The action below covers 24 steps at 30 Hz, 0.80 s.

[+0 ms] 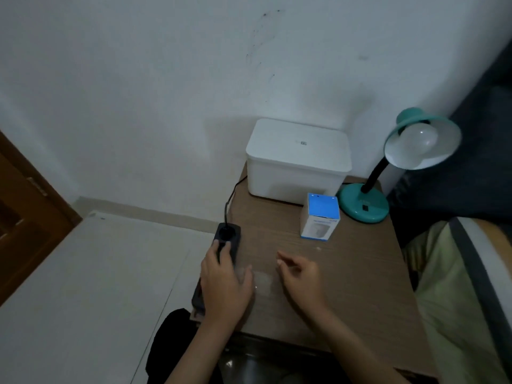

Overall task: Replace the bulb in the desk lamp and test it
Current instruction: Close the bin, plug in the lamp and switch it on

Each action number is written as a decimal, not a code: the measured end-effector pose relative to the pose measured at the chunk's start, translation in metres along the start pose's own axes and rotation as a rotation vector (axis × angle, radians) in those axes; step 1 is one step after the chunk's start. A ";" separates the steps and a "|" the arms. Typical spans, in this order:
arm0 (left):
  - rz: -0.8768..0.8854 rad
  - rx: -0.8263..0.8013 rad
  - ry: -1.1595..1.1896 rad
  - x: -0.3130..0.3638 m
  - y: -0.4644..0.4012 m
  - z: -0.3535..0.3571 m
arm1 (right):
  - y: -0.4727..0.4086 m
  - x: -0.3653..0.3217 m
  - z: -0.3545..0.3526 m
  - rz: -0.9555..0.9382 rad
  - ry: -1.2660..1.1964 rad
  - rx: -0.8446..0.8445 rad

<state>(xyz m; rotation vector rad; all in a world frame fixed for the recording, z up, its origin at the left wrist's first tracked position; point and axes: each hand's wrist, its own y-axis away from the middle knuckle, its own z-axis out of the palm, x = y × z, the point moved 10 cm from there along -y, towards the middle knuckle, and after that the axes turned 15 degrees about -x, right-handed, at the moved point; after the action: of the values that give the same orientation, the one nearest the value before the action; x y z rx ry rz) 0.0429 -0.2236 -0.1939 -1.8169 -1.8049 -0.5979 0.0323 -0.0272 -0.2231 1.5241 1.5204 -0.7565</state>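
The teal desk lamp (363, 206) holds an unlit white bulb (418, 141); left hand (224, 284) fingers press the power strip (225, 239), right hand (302, 275) fingers loosely curled, empty.

My single head-worn wide-angle view looks forward and steeply down from close above the near edge of the counter (346, 273), taking in its whole top to the far edge against the wall (138, 79), with floor (83, 273) at left.
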 end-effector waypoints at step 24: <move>0.419 -0.437 -0.124 0.222 -0.130 0.254 | -0.091 0.117 -0.236 -0.090 0.430 0.260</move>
<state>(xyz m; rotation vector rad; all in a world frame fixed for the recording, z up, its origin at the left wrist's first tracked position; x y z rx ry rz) -0.0932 0.1073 -0.2449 -2.4841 -1.3671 -0.7649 -0.0806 0.2276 -0.2268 1.9127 1.8702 -0.7305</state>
